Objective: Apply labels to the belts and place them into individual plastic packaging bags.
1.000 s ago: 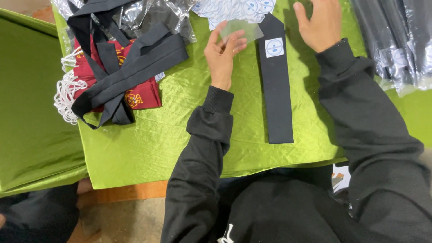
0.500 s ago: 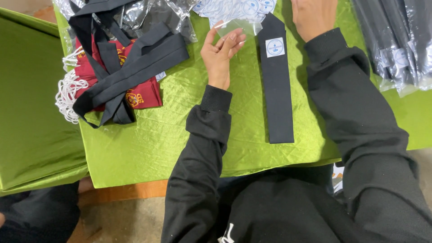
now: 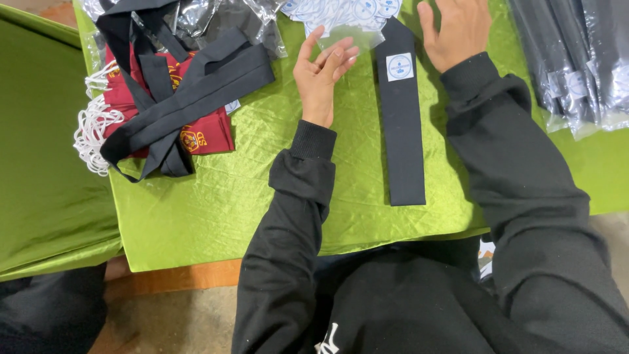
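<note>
The left hand [image 3: 322, 77] is being held palm-up, fingers [image 3: 341, 56] loosely spread and touching the edge of a clear sheet of round white stickers [image 3: 341, 14], having drifted slightly off it since 1 second ago. The right hand [image 3: 458, 29] has been drawn back to the top of the folded black strap [image 3: 401, 118], fingers spread flat and pinching nothing. The strap is lying lengthwise on the green-covered bench [image 3: 262, 196], already bearing 1 white label [image 3: 399, 66], so labelling is judged done here
</note>
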